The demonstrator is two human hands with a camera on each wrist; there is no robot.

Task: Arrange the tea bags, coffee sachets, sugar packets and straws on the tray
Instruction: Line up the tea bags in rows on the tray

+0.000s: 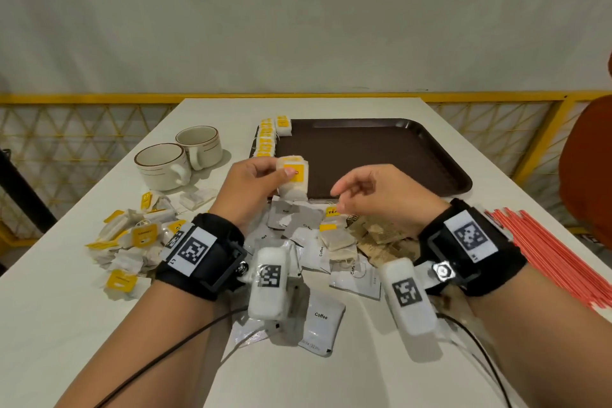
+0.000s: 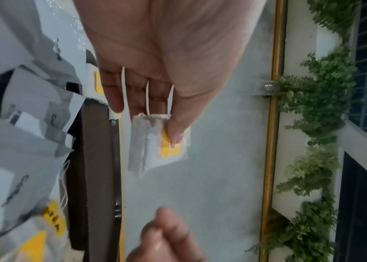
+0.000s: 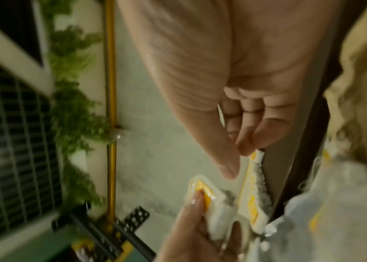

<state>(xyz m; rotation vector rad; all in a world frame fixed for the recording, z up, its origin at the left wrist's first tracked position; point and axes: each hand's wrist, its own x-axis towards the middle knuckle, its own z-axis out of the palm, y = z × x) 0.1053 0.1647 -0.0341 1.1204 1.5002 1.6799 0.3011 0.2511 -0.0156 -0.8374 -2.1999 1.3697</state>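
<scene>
My left hand (image 1: 287, 175) holds a small stack of tea bags (image 1: 294, 190) with a yellow tag, thumb on the tag, just above the near left corner of the brown tray (image 1: 381, 156). The left wrist view shows that hand (image 2: 148, 122) pinching the tea bags (image 2: 153, 150). A row of tea bags (image 1: 266, 141) lines the tray's left edge. My right hand (image 1: 337, 199) hovers beside the stack with fingers loosely curled and nothing seen in it; the right wrist view shows it (image 3: 237, 162) close to the tea bags (image 3: 216, 203).
On the white table lie a heap of tea bags (image 1: 132, 238) at the left, grey coffee sachets (image 1: 299, 225) in the middle, brown sugar packets (image 1: 381, 238) under my right wrist and red straws (image 1: 546, 258) at the right. Two cups (image 1: 178, 164) stand left of the tray.
</scene>
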